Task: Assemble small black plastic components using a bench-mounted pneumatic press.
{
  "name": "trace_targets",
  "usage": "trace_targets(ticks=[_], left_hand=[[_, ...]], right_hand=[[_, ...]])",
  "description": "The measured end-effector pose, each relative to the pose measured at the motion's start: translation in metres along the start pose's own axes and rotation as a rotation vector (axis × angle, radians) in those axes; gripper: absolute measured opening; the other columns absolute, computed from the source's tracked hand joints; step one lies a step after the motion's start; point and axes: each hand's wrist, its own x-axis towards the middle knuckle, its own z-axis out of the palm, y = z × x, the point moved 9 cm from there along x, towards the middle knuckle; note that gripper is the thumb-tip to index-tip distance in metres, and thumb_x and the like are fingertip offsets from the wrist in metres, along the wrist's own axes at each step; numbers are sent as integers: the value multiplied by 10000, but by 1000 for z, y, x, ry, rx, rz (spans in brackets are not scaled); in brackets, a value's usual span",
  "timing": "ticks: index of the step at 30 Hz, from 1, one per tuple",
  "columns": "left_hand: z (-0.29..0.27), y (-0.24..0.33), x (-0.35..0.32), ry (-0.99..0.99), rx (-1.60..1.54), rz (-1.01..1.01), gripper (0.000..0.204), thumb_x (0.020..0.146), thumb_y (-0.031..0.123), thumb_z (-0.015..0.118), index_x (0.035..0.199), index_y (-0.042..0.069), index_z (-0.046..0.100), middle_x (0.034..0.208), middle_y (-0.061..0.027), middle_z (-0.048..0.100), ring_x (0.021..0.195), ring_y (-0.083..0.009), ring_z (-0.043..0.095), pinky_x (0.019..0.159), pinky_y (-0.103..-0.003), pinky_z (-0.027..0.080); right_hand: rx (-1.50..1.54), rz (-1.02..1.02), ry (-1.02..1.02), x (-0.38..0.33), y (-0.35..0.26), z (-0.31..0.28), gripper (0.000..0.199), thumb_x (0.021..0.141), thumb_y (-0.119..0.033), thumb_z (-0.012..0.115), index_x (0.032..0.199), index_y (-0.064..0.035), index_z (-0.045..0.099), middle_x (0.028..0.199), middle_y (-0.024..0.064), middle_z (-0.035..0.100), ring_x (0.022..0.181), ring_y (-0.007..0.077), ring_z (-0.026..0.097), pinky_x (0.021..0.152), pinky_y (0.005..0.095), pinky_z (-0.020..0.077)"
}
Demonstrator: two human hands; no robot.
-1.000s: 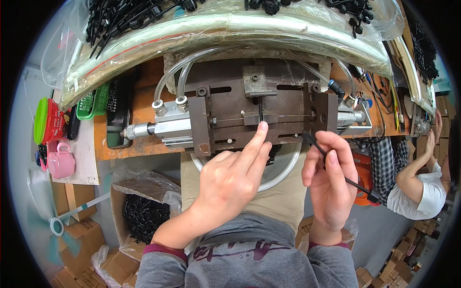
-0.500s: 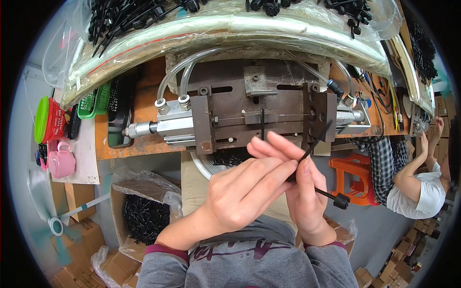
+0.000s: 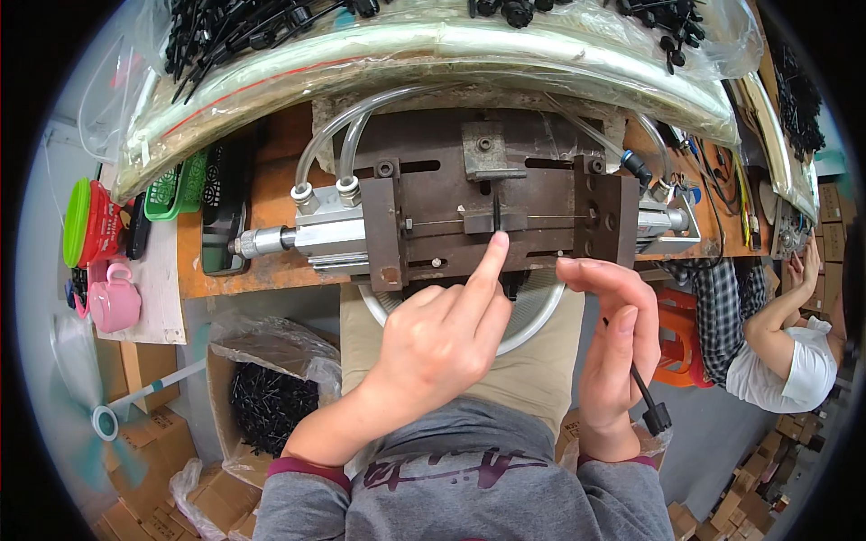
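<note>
My left hand [image 3: 442, 334] reaches to the machine fixture with its index finger stretched out and the other fingers curled loosely. The index tip touches a thin black stem [image 3: 496, 209] standing in the small metal block [image 3: 514, 222] at the fixture's middle. My thumb is hidden. To the right, beside the table edge, my right hand [image 3: 618, 352] is half curled around a black plastic part with a long stem and toothed knob [image 3: 658, 417]. The knob sticks out below the palm on the right; part of the stem is hidden by the hand.
Metal cylinders with clear hoses [image 3: 329, 233] flank the brown fixture plate. Bags of black parts [image 3: 262, 36] line the table's back. A box of black pieces [image 3: 271, 397] stands lower left, an orange stool [image 3: 677, 347] at right. Another person [image 3: 785, 361] sits far right.
My hands have parted. The left moved up to the fixture with its index finger extended; the right shifted right, keeping the black stemmed part, now tilted knob-down.
</note>
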Motion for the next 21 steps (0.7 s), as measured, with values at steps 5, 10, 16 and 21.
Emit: trace_targets(ticks=[5,10,16,21], left_hand=[[1,-6,11,-59,27,-40,240,687,130,814,780,44,610,1238,-122,683,531,-143,560,519,-266,450],[1,-6,12,-77,33,-50,266,682,134,818,751,62,572,1239,-105,685,520,-145,538,518,-275,441],[-12,-5,11,15,-74,-48,299,703,159,829,935,25,696,1215,-120,691,660,-192,658,587,-274,499],[-49,12,14,110,-662,-27,408,697,103,861,1072,4,737,1065,-140,723,853,-242,723,705,-305,582]], right_hand=[[1,-16,-9,1,0,-3,425,1074,-278,356,1179,57,595,1144,201,678,1094,297,628,963,389,479],[-134,-134,16,8,-11,-7,346,1051,-189,393,1175,61,597,1149,224,667,1074,316,631,943,392,492],[-716,-560,91,22,-64,-3,302,878,40,589,1176,46,635,1179,229,649,1021,339,630,884,393,513],[-1030,-734,53,44,-53,23,370,849,-177,571,1184,-75,689,1198,132,650,1042,276,626,905,403,447]])
